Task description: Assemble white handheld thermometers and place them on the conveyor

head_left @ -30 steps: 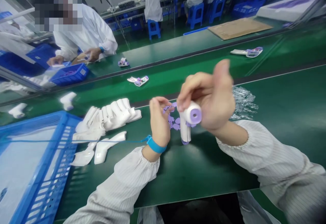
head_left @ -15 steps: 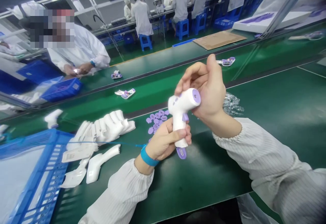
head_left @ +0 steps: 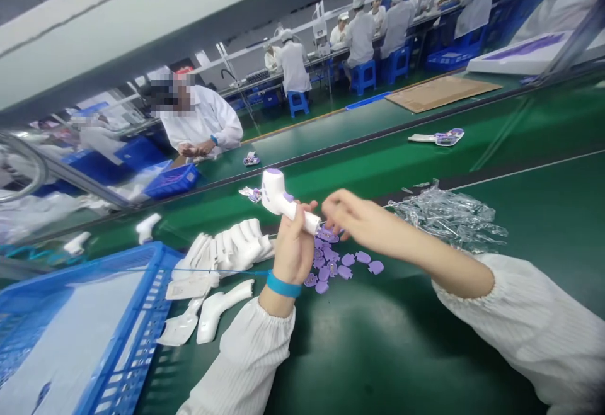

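Note:
My left hand (head_left: 295,248), with a blue wrist strap (head_left: 283,284), is closed around the handle of a white forehead thermometer (head_left: 273,191) with purple trim. The thermometer is tilted, its head up to the left and its handle end to the right. Close to that handle end is my right hand (head_left: 347,216), its fingers bent downward and slightly blurred. Whether they touch the handle or hold anything, I cannot tell. Several small purple covers (head_left: 347,272) lie on the green table below, partly hidden by the hands.
White housing shells (head_left: 236,245) are heaped at left beside a blue basket (head_left: 158,276). Clear plastic pieces (head_left: 451,213) lie to the right. A green belt (head_left: 378,160) carries parts across the far side. Beyond it, a co-worker (head_left: 198,116) sits near a blue bin (head_left: 172,179).
The thermometer has moved left and turned, its head now pointing up. My right hand has gone from beside the head to the handle end. The view has shifted, uncovering the purple covers.

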`<state>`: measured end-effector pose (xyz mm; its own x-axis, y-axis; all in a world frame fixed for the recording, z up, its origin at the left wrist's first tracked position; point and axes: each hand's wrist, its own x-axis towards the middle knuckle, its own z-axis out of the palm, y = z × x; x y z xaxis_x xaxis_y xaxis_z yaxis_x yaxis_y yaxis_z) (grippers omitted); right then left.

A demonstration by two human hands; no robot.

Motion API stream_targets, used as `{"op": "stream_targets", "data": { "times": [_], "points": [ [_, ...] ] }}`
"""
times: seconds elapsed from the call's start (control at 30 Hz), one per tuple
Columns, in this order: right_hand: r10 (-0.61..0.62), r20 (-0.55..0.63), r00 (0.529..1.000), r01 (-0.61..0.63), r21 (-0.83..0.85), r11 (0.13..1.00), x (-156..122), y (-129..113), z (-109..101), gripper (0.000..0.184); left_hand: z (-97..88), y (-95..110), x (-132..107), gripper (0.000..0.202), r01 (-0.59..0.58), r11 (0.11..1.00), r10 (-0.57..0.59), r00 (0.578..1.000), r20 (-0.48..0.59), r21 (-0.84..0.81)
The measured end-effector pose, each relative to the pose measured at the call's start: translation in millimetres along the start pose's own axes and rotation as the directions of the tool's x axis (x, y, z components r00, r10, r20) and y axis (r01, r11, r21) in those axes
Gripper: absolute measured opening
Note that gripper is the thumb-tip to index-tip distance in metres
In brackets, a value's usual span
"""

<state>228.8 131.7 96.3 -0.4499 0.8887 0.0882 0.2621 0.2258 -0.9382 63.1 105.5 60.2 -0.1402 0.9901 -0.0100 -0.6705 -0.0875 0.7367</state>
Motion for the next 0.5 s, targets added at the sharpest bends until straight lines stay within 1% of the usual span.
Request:
{"op": "stream_targets", "data": {
  "times": [0.07, 0.1, 0.13, 0.2, 0.27, 0.33, 0.37, 0.4, 0.43, 0.47, 0.5],
  "points": [
    [0.014, 0.085, 0.996, -0.001, -0.153, 0.988, 0, 5, 5, 0.047, -2.8, -12, 3, 0.025, 0.073, 0.997, -0.072, 0.997, -0.029, 0.007],
    [0.036, 0.112, 0.993, -0.015, -0.183, 0.983, 1, 8, 6, 0.044, -3.6, -18, 4, 0.028, 0.109, 0.994, -0.109, 0.994, -0.019, 0.025],
    [0.06, 0.138, 0.989, -0.035, -0.181, 0.983, 3, 12, 7, 0.042, -4.3, -22, 5, 0.031, 0.137, 0.989, -0.137, 0.991, 0.004, 0.052],
    [0.094, 0.172, 0.981, -0.075, -0.116, 0.99, 9, 21, 5, 0.042, -6.1, -27, 7, 0.036, 0.155, 0.979, -0.163, 0.985, 0.052, 0.13],
    [0.076, 0.141, 0.987, -0.072, -0.031, 0.997, 18, 29, 0, 0.043, -10.4, -29, 4, 0.039, 0.144, 0.96, -0.166, 0.983, 0.074, 0.242],
    [0.046, 0.046, 0.998, -0.047, 0.005, 0.999, 28, 37, -5, 0.044, -18.5, -35, -7, 0.042, 0.093, 0.917, -0.137, 0.987, 0.086, 0.389],
    [0.046, -0.003, 0.999, -0.046, 0.003, 0.999, 34, 41, -7, 0.046, -24.1, -39, -17, 0.042, 0.044, 0.878, -0.107, 0.989, 0.105, 0.476],
    [0.055, -0.047, 0.997, -0.056, -0.013, 0.998, 42, 45, -8, 0.047, -30.5, -44, -29, 0.04, -0.028, 0.833, -0.075, 0.984, 0.163, 0.553],
    [0.069, -0.083, 0.994, -0.073, -0.048, 0.996, 52, 49, -10, 0.05, -37.6, -50, -43, 0.039, -0.096, 0.784, -0.067, 0.969, 0.238, 0.613],
    [0.085, -0.113, 0.99, -0.096, -0.096, 0.991, 63, 53, -13, 0.052, -44.9, -57, -57, 0.041, -0.156, 0.733, -0.098, 0.939, 0.33, 0.662],
    [0.099, -0.143, 0.985, -0.121, -0.152, 0.981, 75, 58, -17, 0.055, -51.8, -63, -70, 0.041, -0.241, 0.684, -0.142, 0.882, 0.45, 0.688]
  ]
}}
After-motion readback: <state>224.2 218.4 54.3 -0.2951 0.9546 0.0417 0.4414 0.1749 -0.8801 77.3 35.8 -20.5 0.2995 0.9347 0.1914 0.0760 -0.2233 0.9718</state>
